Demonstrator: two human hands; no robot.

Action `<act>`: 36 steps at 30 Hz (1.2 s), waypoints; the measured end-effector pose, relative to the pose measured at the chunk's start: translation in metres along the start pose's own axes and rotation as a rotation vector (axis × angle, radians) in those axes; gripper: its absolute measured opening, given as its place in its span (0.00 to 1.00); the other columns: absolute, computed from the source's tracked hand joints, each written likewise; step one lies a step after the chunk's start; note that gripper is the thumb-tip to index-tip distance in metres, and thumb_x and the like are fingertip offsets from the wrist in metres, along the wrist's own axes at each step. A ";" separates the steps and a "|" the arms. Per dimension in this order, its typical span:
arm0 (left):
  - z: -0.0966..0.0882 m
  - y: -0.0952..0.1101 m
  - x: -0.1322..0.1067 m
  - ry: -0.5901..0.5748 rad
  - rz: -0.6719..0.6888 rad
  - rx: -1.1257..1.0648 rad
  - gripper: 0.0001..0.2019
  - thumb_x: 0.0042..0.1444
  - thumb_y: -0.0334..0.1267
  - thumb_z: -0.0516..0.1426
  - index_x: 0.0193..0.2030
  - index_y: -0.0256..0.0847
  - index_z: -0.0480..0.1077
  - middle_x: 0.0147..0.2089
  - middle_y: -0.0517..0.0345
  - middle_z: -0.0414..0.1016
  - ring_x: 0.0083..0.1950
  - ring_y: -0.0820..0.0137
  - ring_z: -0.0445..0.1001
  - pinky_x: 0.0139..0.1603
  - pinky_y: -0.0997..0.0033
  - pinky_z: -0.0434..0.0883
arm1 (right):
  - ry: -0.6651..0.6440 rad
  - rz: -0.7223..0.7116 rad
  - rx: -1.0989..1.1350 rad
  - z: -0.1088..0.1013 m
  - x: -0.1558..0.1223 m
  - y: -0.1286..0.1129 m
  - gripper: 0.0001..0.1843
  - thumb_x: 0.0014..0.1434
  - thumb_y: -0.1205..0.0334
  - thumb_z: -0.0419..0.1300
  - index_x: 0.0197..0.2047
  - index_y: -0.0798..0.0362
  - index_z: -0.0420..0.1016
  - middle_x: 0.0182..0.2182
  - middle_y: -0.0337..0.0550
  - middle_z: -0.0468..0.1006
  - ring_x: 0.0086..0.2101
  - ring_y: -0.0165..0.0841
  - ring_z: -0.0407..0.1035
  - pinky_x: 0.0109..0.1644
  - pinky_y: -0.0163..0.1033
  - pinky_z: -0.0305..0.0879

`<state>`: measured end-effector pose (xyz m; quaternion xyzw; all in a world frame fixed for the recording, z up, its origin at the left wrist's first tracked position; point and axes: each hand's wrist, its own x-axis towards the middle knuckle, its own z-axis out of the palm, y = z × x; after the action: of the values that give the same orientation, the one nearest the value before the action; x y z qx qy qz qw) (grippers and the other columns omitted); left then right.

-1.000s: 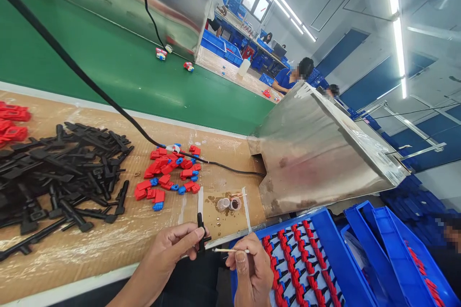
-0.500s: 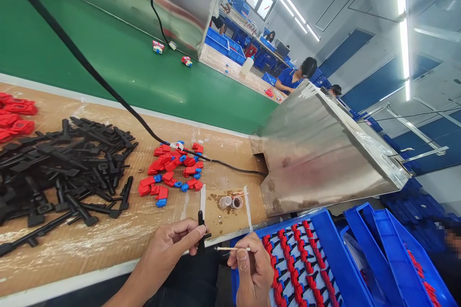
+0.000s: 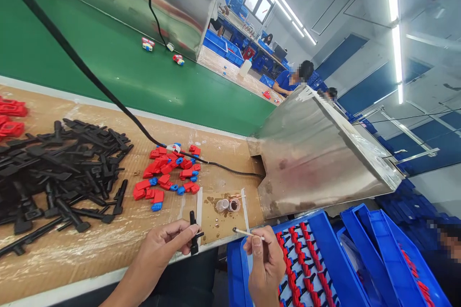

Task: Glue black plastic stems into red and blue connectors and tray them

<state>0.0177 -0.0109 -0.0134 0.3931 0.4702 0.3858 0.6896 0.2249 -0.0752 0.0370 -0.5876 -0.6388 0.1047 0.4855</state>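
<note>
My left hand [image 3: 167,244] pinches a small black toy gun [image 3: 193,237], held nearly upright above the table's front edge. In my right hand [image 3: 264,259] is a cotton swab [image 3: 248,234], its dark tip pointing left towards the two small cups on the table. One cup [image 3: 222,205] looks clear; the other cup [image 3: 234,205] has dark liquid in it. Swab and gun are apart. Left of the hands lies a heap of black toy guns [image 3: 54,172]. Red and blue toy arms [image 3: 165,172] are grouped between the heap and the cups.
A blue crate [image 3: 317,230] with rows of red-and-black parts stands at lower right, beside more blue crates [image 3: 392,249]. A metal panel [image 3: 306,158] rises behind it. A black cable [image 3: 108,98] crosses the table. Beyond runs a green belt [image 3: 144,86]; a co-worker [image 3: 290,79] sits farther off.
My right hand has moved right and up with the swab, away from the black gun and nearer the cups. My left hand has shifted slightly left, still holding the gun. The view has turned slightly.
</note>
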 end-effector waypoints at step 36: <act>0.003 0.012 -0.015 -0.478 -0.047 0.023 0.32 0.42 0.76 0.59 0.21 0.45 0.69 0.21 0.63 0.64 0.23 0.66 0.63 0.27 0.65 0.61 | -0.607 0.414 0.354 0.017 0.028 -0.019 0.25 0.67 0.38 0.59 0.46 0.50 0.84 0.32 0.38 0.69 0.22 0.26 0.61 0.23 0.31 0.59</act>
<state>0.0149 -0.0202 0.0029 0.4703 0.3070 0.2603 0.7854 0.2043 -0.0493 0.0554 -0.5537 -0.5934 0.4770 0.3372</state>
